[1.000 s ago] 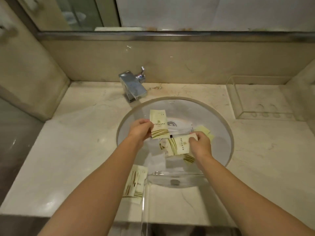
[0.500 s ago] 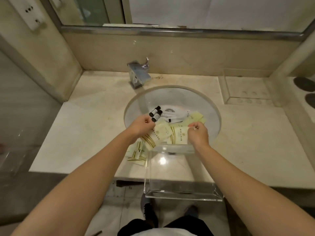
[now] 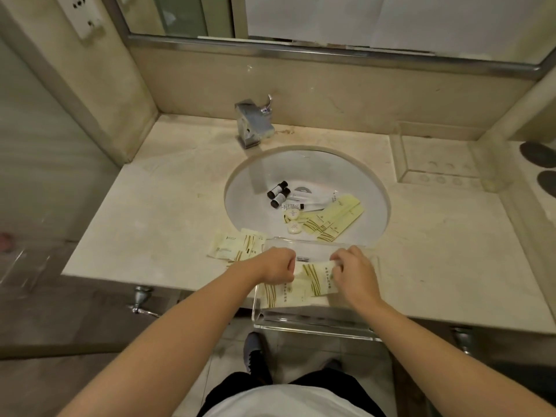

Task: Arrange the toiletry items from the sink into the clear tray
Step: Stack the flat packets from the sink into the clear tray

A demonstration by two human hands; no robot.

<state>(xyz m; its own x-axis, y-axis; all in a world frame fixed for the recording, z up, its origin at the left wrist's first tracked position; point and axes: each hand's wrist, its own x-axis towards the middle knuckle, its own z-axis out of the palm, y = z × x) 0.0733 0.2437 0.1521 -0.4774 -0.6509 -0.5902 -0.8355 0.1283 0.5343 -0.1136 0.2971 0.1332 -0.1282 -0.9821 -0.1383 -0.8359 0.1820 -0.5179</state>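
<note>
A clear tray (image 3: 316, 328) sits at the counter's front edge, overhanging it. Both my hands are over it. My left hand (image 3: 278, 267) is closed on the left end of a cream packet (image 3: 281, 293) lying in the tray. My right hand (image 3: 353, 272) pinches a second cream packet (image 3: 317, 275) with gold stripes. In the round sink (image 3: 373, 194) lie two small black-capped bottles (image 3: 278, 194), two round soaps (image 3: 293, 221), a white tube (image 3: 316, 200) and several yellow packets (image 3: 334, 219). More cream packets (image 3: 233, 246) lie on the counter left of the tray.
A chrome faucet (image 3: 254, 124) stands behind the sink. A second clear tray (image 3: 436, 159) sits at the back right corner of the marble counter (image 3: 144, 212). Dark round objects (image 3: 541, 155) lie at the far right. My shoes and the floor show below the counter edge.
Both hands have carried the two cream packets from above the sink back down into the clear tray. The view has pulled back, which uncovers the bottles and soaps in the sink.
</note>
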